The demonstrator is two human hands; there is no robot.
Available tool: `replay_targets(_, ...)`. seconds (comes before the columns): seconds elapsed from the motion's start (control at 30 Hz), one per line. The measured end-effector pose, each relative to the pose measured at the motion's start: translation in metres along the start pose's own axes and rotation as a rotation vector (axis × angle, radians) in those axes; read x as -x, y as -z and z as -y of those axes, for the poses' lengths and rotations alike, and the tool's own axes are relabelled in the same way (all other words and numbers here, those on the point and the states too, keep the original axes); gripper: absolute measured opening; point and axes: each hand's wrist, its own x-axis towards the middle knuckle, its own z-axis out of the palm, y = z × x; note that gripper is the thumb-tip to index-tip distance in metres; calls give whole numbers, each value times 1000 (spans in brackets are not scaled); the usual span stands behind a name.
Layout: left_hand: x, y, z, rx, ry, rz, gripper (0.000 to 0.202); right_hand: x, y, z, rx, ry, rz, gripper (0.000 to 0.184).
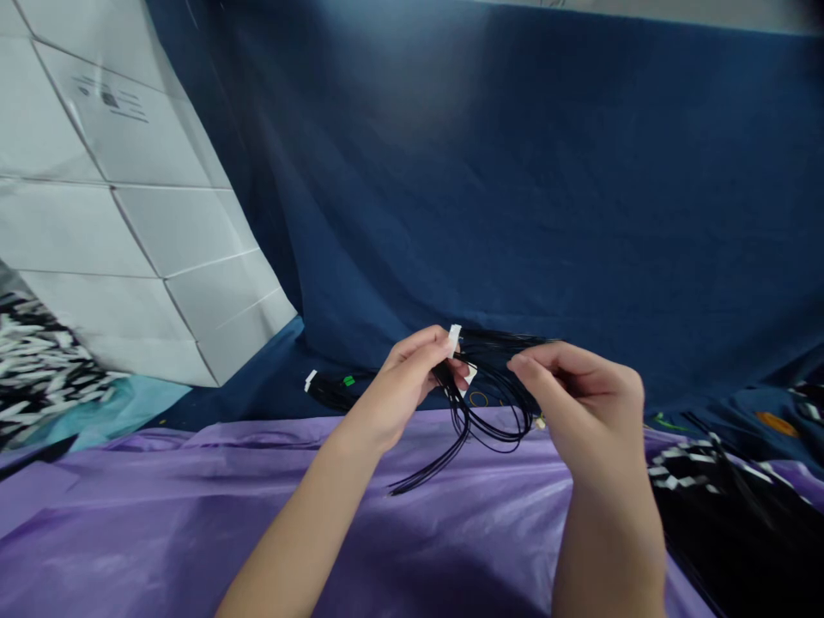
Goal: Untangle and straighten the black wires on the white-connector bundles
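Above the purple plastic sheet (pixel 193 515), the left hand (pixel 402 382) pinches a white connector (pixel 454 340) of a black wire harness (pixel 489 412), wrist raised; the right hand (pixel 579 386) curls closed around its looping wires

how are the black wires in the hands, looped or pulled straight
Looped: the black wires hang in loops between the left hand and the right hand, with loose ends trailing onto the purple sheet.

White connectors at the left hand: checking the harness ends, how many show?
2: upper connector sticks up from the left hand; lower connector sits just beneath, by black wires. Others may be hidden.
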Motion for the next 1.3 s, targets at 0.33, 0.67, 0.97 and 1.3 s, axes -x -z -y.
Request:
replay_targets(0.33, 2, 2, 0, -50, -7, 35, 23, 0, -1, -1, -35, -86, -5, 12)
replay_targets(0.67, 4, -4, -2, -64, 45, 46, 21, -1, -4, -5, -22, 128, -36, 7)
replay_targets(0.97, 3, -2, 0, -78, 76, 39, 22, -2, -4, -5, 55, 186, -3, 9)
replay_targets(1.3, -2, -1, 3, 134, 109, -15, 19, -1, 2, 0, 3, 158, -97, 11)
